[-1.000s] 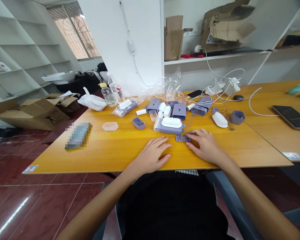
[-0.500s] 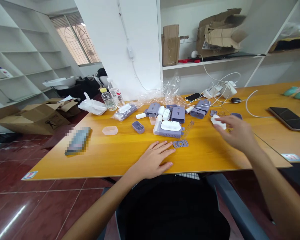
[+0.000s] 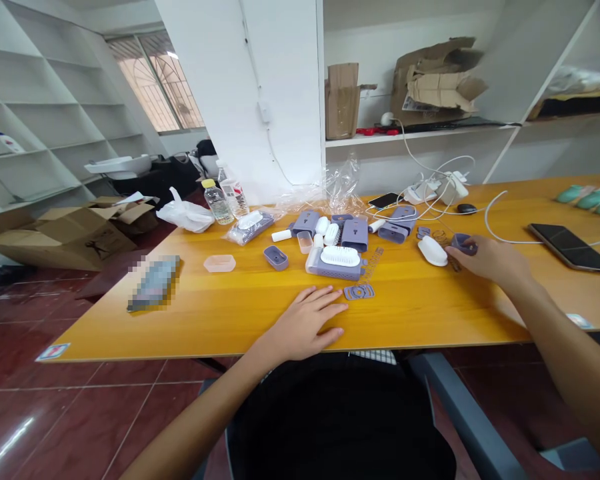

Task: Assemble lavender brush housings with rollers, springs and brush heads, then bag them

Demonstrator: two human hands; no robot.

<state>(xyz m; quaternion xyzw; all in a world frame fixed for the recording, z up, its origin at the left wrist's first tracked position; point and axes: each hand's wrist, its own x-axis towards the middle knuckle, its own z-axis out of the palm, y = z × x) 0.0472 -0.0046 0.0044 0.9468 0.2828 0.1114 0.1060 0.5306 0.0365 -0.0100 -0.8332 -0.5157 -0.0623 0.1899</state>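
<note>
My left hand (image 3: 310, 321) lies flat on the wooden table (image 3: 220, 313) near its front edge, fingers stretched out, holding nothing. Just beyond its fingertips is a small flat purple grid piece (image 3: 359, 292). My right hand (image 3: 485, 259) reaches out to the right and its fingers close on a small purple cup-shaped part (image 3: 462, 243). A white oval piece (image 3: 433, 251) lies just left of that hand. A purple box topped by a white brush (image 3: 336, 262) sits behind the grid piece, among several purple and white parts.
Two clear bottles (image 3: 223, 197), a clear plastic tray (image 3: 219, 263), plastic wrap and a white bag stand at the back left. Cables, a charger (image 3: 446, 187), a mouse and two phones (image 3: 573, 248) occupy the right. Cardboard boxes lie on the floor at left.
My right hand left the purple grid piece near the table's front and swept right, past the white oval piece, onto the small purple cup. My left hand stayed flat.
</note>
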